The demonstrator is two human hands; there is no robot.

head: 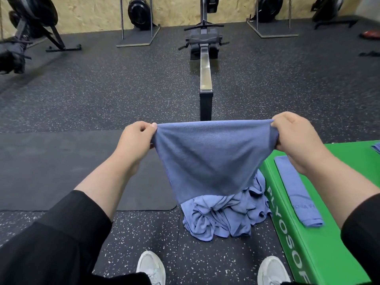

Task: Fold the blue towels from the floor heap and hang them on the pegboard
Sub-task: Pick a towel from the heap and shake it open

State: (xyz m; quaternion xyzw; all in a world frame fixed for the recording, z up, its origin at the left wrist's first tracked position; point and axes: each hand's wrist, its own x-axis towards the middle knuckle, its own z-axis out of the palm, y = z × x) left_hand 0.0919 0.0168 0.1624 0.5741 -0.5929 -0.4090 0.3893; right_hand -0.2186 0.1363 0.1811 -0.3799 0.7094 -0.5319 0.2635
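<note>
A blue towel hangs stretched between both hands in front of me. My left hand pinches its upper left corner and my right hand grips its upper right corner. Below it, a crumpled heap of blue towels lies on the speckled floor. One folded blue towel lies as a long strip on top of the green plyo box at my right. The corner of another blue towel shows at the right edge. No pegboard is in view.
A rowing machine runs away from me straight ahead. A dark mat lies on the floor at left. Exercise bikes and stands line the far wooden wall. My white shoes are at the bottom.
</note>
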